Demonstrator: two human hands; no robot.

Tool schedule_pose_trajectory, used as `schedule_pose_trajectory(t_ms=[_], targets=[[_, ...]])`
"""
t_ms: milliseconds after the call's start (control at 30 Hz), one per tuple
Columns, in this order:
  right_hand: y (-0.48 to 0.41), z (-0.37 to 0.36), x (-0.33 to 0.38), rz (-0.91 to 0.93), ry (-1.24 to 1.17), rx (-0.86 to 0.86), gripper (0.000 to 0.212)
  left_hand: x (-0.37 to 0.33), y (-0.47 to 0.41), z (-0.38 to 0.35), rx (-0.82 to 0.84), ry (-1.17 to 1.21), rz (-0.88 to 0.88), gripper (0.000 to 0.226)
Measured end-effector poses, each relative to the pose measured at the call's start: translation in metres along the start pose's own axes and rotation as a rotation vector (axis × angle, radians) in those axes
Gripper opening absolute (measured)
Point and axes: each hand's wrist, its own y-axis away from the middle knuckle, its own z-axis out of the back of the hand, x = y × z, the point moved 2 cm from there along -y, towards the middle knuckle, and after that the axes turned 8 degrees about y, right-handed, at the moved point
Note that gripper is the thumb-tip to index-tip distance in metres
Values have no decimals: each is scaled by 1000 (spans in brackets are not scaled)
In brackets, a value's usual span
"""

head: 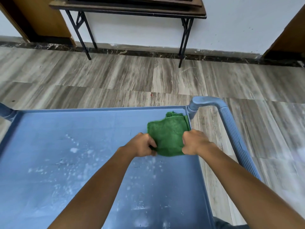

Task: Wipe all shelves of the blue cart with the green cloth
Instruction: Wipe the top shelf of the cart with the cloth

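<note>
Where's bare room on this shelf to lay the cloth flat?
Bare: the top shelf between its left rim and the left hand, only white specks. Crowded: the far right corner by the handle, where it and the right hand grip the green cloth.

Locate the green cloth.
Head view: the green cloth lies in the far right corner of the top shelf, beside the cart handle, held between the left hand and right hand.

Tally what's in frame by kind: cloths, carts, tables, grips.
Cloths: 1, the green cloth
Carts: 1, the blue cart
Tables: 1, the folding table by the wall
Grips: 2, left grip and right grip, bare hands, both holding the cloth
Total: 5
</note>
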Motion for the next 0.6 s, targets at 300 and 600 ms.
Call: schedule_pose_trajectory(t_ms=[300, 600], targets=[[-76, -26, 47, -42, -180, -235, 74, 47, -25, 42, -219, -338, 209, 58], [-102, -71, 59, -121, -206, -604, 77, 84, -46, 71, -74, -381, 278, 58]])
